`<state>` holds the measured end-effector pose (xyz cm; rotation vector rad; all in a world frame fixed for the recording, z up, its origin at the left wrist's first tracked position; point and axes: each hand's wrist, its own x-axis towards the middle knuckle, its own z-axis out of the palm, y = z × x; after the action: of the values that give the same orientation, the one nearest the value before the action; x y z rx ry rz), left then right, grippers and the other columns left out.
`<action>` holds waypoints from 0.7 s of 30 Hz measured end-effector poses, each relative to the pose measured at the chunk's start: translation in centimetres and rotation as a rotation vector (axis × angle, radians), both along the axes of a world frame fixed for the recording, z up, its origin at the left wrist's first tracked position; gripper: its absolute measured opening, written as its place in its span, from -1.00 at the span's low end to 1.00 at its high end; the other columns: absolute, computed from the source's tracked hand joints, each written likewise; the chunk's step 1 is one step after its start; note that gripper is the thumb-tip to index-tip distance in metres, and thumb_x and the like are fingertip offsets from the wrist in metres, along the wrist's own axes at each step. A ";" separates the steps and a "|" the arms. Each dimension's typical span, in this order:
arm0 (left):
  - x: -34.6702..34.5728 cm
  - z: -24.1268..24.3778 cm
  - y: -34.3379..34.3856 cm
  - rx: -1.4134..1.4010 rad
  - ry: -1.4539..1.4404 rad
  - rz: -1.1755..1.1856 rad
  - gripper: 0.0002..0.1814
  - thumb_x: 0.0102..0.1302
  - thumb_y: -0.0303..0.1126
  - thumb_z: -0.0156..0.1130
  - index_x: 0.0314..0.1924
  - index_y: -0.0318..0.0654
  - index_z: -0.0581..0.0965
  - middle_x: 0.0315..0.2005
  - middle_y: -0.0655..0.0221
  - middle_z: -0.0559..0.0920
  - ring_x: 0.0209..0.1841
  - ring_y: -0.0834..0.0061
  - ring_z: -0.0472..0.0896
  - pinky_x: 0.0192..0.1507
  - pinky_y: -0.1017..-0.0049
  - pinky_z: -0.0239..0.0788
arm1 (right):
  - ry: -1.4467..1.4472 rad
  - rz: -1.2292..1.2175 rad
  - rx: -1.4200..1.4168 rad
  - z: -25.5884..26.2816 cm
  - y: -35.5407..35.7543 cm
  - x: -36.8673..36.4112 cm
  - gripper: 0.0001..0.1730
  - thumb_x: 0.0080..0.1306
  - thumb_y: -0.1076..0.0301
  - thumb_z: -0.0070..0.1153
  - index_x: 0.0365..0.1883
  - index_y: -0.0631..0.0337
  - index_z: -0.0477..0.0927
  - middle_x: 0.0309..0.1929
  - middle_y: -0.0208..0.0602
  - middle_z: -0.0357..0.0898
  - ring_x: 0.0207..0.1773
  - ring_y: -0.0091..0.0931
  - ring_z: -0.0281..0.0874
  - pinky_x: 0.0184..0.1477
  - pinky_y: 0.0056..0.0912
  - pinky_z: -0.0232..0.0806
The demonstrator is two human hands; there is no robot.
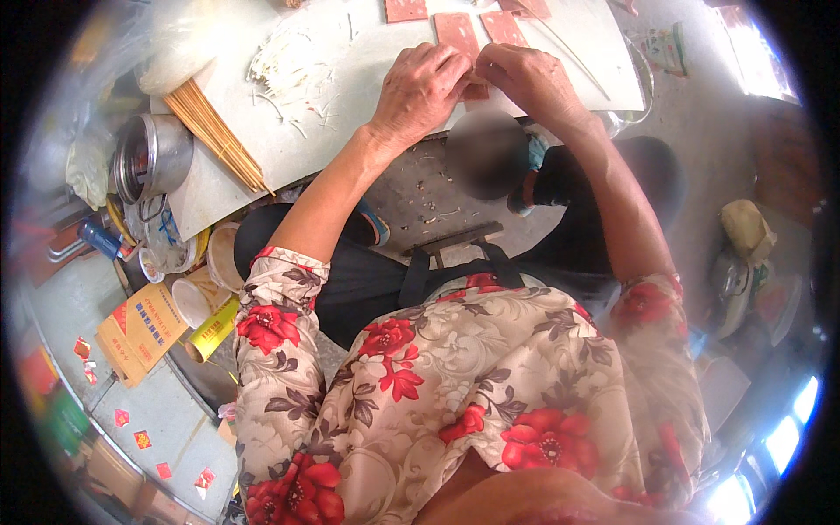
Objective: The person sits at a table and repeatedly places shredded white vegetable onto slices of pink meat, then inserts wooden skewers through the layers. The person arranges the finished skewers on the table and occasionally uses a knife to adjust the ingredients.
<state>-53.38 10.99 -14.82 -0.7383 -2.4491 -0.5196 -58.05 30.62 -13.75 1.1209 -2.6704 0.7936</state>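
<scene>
My left hand (423, 88) and my right hand (525, 82) are close together over the near edge of a white work surface (341, 147). Their fingertips are curled in beside a pinkish-red rectangular piece (477, 92); what they pinch is too small and hidden to tell. Beyond the hands lie several flat pinkish-red slabs (456, 31), one partly behind my fingers. A heap of thin white strips (282, 59) spreads left of my left hand. Farther left is a tied bundle of thin wooden sticks (216, 138). One single thin stick (577, 62) lies slanting at the right.
A metal pot (154, 157) stands by the surface's left end. Below it are plastic tubs (197, 302), a yellow roll (213, 330), a cardboard box (141, 335) and a blue-handled tool (98, 237). A blurred dark round shape (487, 154) covers the area below my hands. Scraps litter the floor.
</scene>
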 end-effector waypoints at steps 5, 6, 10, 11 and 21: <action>0.3 0.2 -0.4 -0.011 0.004 -0.015 -0.85 0.19 -0.42 0.32 -0.25 -0.16 0.54 -0.33 0.44 0.58 -0.23 0.31 0.55 -0.14 0.31 0.39 | -0.058 -0.058 -0.010 1.5 0.1 1.5 -0.77 0.35 0.14 0.10 -0.20 0.08 0.55 -0.38 -0.22 0.66 -0.28 -0.17 0.65 -0.21 -0.14 0.44; 0.5 0.3 -0.4 -0.009 -0.008 -0.012 -0.85 0.19 -0.41 0.32 -0.24 -0.15 0.54 -0.34 0.44 0.58 -0.24 0.31 0.55 -0.15 0.31 0.39 | -0.105 -0.054 0.022 1.7 0.3 1.9 -0.76 0.34 0.12 0.11 -0.20 0.08 0.55 -0.39 -0.21 0.66 -0.27 -0.17 0.65 -0.21 -0.14 0.45; -0.1 -0.2 -0.7 -0.005 0.018 -0.015 -0.85 0.19 -0.41 0.33 -0.24 -0.14 0.54 -0.35 0.45 0.59 -0.24 0.32 0.56 -0.15 0.33 0.39 | -0.083 0.048 0.116 0.0 0.9 2.0 -0.74 0.31 0.09 0.17 -0.21 0.06 0.54 -0.44 -0.18 0.64 -0.31 -0.18 0.66 -0.27 -0.13 0.46; -0.1 -0.2 -0.7 0.002 0.023 -0.019 -0.85 0.19 -0.41 0.33 -0.24 -0.14 0.54 -0.35 0.45 0.59 -0.24 0.32 0.56 -0.15 0.33 0.39 | -0.044 0.052 0.088 -0.3 0.8 2.0 -0.75 0.31 0.10 0.17 -0.21 0.06 0.54 -0.45 -0.19 0.64 -0.33 -0.18 0.65 -0.29 -0.14 0.46; 0.3 0.0 -1.4 -0.014 -0.007 -0.042 -0.84 0.17 -0.39 0.34 -0.26 -0.15 0.54 -0.33 0.43 0.60 -0.23 0.30 0.55 -0.14 0.32 0.40 | 0.070 0.098 -0.045 -1.2 0.2 1.6 -0.83 0.31 0.16 0.17 -0.28 0.03 0.57 -0.50 -0.22 0.63 -0.41 -0.20 0.64 -0.35 -0.17 0.47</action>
<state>-53.11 9.62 -14.87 -0.7964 -2.4511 -0.5218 -56.41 30.86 -14.94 1.2523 -2.5447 0.8101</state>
